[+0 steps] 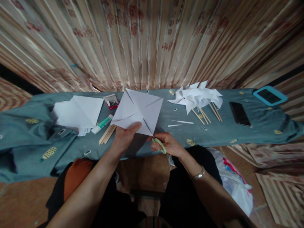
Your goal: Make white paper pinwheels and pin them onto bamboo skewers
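A square sheet of white paper (152, 109) is held up over the table, with slits running from its corners toward the middle. My left hand (127, 134) grips its lower left edge, thumb on top. Below the sheet's near corner, my right hand (166, 143) is closed around the pale green handles of a pair of scissors (160, 145). The blades sit at the paper's near corner and are mostly hidden. Just left of my left hand lie a bundle of wooden sticks (106, 134) and a green and white tube (102, 124).
White paper pinwheels (196, 96) on sticks lie to the right, with thin paper strips (182, 121) nearer. Further right are a black phone (239, 113) and a blue-framed tablet (270, 95). A paper stack (86, 109) and a small red box (111, 101) stand left. A curtain (142, 44) hangs behind.
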`<action>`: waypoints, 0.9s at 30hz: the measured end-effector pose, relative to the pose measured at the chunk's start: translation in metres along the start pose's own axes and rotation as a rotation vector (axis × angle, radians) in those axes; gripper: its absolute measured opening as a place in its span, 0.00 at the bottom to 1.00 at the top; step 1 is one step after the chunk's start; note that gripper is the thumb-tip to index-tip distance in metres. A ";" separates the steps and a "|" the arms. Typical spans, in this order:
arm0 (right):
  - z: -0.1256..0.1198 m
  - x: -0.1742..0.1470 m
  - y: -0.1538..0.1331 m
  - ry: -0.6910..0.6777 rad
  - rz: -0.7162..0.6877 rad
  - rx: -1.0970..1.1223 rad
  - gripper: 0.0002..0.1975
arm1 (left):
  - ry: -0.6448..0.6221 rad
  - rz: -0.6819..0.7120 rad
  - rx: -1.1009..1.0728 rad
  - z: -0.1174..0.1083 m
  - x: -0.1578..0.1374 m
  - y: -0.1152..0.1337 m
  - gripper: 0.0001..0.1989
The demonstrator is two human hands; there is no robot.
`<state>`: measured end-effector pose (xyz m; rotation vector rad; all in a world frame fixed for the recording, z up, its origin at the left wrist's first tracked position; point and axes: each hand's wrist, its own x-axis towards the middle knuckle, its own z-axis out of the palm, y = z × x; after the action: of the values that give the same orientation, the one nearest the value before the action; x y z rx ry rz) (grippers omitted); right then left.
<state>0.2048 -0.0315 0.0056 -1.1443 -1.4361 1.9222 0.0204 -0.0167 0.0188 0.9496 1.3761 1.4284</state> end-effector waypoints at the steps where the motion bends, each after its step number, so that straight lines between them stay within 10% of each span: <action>1: 0.000 0.000 0.000 0.000 -0.003 0.001 0.29 | -0.006 -0.004 0.001 0.000 0.000 -0.001 0.19; 27: 0.002 0.000 -0.005 0.025 0.003 0.048 0.26 | -0.024 -0.017 0.007 0.001 -0.004 -0.003 0.16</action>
<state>0.2026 -0.0312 0.0110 -1.1459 -1.3684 1.9272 0.0232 -0.0201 0.0162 0.9547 1.3691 1.3957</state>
